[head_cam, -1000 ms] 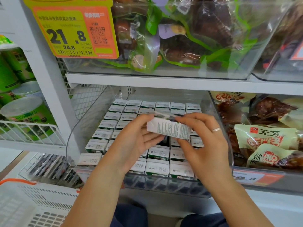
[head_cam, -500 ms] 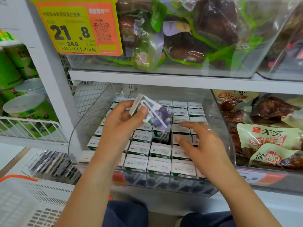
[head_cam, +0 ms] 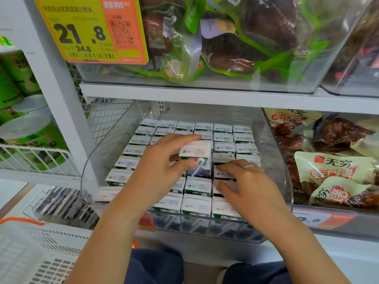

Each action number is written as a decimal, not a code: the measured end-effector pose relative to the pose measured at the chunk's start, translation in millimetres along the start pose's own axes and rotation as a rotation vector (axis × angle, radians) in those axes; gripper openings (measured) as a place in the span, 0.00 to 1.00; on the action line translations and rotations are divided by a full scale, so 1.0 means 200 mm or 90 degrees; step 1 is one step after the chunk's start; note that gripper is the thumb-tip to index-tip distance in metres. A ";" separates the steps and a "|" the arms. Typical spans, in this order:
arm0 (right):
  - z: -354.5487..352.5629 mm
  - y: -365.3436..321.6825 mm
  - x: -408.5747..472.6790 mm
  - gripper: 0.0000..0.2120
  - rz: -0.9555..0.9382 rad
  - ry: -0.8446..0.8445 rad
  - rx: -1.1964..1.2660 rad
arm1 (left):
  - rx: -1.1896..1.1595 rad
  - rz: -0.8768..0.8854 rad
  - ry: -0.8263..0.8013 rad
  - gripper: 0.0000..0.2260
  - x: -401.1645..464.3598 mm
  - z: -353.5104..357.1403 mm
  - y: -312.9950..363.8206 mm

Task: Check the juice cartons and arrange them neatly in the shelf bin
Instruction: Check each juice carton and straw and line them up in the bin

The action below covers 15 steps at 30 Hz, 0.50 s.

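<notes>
A single head-worn wide-angle view looks forward and down from close in front of the shelf (head_cam: pixel 184 95), the clear bin (head_cam: pixel 274 152) centred just within arm's reach.

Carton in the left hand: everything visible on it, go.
The small white juice carton is a cardboard-looking box with a printed white top, a dark purple front picture and a white straw across the front. It stands upright, raised above the packed rows in the clear plastic shelf bin. The left hand pinches it, fingers over the top, thumb at the front.
</notes>
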State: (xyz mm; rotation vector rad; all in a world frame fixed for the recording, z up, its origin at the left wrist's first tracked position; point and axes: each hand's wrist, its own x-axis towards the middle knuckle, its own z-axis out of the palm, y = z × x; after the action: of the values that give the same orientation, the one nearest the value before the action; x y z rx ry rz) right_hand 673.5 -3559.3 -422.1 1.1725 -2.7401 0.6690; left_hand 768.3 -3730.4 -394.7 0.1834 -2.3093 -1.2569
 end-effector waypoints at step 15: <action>0.01 -0.01 0.00 0.18 0.006 -0.002 -0.020 | 0.261 -0.034 -0.029 0.07 0.03 0.11 -0.02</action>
State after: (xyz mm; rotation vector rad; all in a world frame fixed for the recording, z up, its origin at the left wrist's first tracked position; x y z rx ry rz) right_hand 674.9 -3560.1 -423.2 1.1568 -2.7498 0.6225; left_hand 752.4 -3718.5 -406.8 0.3606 -2.5945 -0.8026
